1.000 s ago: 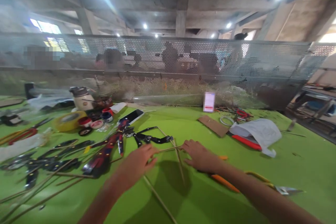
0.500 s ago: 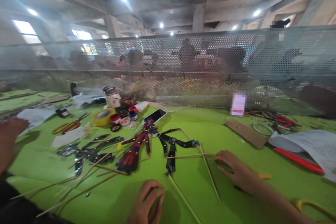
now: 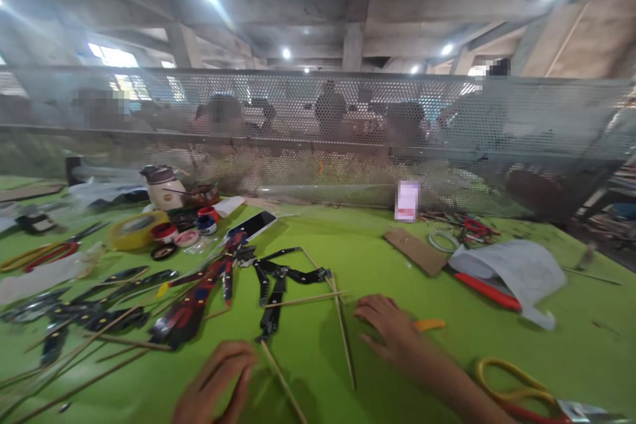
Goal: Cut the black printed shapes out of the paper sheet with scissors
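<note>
Green covering spreads over the counter [image 3: 318, 238], fenced at its far edge by perforated mesh [image 3: 348, 139]. Near the front edge, our left hand [image 3: 216, 381] has drawn back from the sticks, its grip curled loosely around nothing, beside a thin bamboo stick [image 3: 282, 381]. Our right hand [image 3: 392, 331] lies flat, fingers spread, no longer pinching the horizontal stick [image 3: 303, 300], which now lies free. Farther in sits the black jointed puppet [image 3: 273, 285], limbs splayed, crossing that stick; yellow-handled scissors [image 3: 517, 391] rest at the front-right corner.
</note>
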